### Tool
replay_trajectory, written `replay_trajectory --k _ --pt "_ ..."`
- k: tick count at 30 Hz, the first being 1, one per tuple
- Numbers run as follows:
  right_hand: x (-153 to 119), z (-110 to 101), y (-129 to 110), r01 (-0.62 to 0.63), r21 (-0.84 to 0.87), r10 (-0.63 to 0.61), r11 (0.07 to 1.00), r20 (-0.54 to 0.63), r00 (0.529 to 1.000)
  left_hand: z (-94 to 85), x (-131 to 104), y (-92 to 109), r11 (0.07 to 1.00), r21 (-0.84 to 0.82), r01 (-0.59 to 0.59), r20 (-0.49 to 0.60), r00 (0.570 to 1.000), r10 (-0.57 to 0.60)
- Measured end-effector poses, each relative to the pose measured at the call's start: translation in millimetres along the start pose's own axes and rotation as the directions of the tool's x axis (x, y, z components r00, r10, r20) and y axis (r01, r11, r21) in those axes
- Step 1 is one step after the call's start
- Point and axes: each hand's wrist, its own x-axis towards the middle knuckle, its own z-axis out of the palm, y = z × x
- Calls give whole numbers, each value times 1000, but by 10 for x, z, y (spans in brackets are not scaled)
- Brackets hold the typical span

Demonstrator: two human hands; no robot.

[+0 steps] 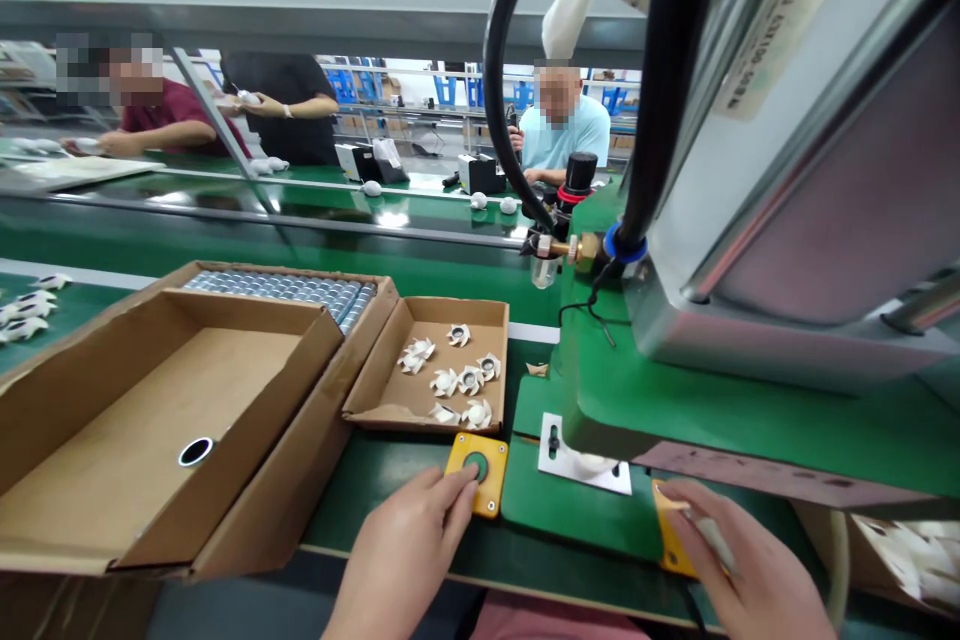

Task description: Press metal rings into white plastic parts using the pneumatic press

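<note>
My left hand (416, 540) rests at a yellow button box (491, 500), its fingers pressed together on the green button (476, 463). Nothing shows held in it. On the right, my right hand (739, 560) is closed around a small white piece (712, 542), over a second yellow box (670, 540). Between the two hands, a white slotted plate (581, 465) lies on the green base of a press (750, 410). A white part (592, 462) sits at the plate, partly hidden under the press head.
A small cardboard tray (390, 390) holds several white finned wheels. At left, a larger box (255, 440) has one metal ring (196, 452) in it, with rows of metal rings behind. More white parts (915, 555) lie at far right. Three people work across the line.
</note>
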Motion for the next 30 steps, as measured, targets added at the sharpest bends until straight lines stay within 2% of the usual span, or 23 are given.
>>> replay_trajectory --k 2,4,6,8,11,13,15,17,19,21,22,24,27,30 --pt "-176 -37 122 50 -64 -48 997 32 998 12 -5 39 996 93 -19 15 1000 18" --pt "-304 -42 213 173 -148 -165 974 66 984 22 5 75 988 152 -24 25 999 20" --pt "-377 -28 258 322 -228 -307 919 98 947 24 21 89 984 177 -20 40 999 14" --pt "-397 -18 265 395 -280 -379 875 113 919 19 35 79 987 160 -15 49 999 7" --pt "-365 -35 257 363 -230 -350 903 95 932 -6 52 51 999 35 13 44 999 -14" --pt "-342 -55 254 255 -105 -248 961 72 966 -34 63 47 985 -174 22 29 999 -17" --pt "-328 -66 237 63 51 -67 997 85 994 -68 79 64 883 -464 73 36 997 -64" --pt "-294 -65 178 -171 210 145 963 137 980 -98 100 99 660 -734 163 93 986 -140" --pt "-187 -64 69 -386 359 314 850 243 918 -117 128 156 369 -902 224 174 971 -165" --pt "18 -71 -70 -524 467 393 712 354 849 -118 157 240 121 -967 226 214 971 -107" --pt "152 -78 -138 -543 499 386 676 387 837 -113 169 294 36 -972 231 228 971 -63" --pt "436 -92 -245 -492 537 321 685 384 866 -96 180 415 -49 -966 252 251 968 22" --pt "764 -98 -335 -339 549 206 764 291 934 -66 166 568 -49 -965 259 253 962 103" --pt "870 -81 -426 -219 494 130 841 209 969 -36 133 576 -36 -970 242 236 964 120"
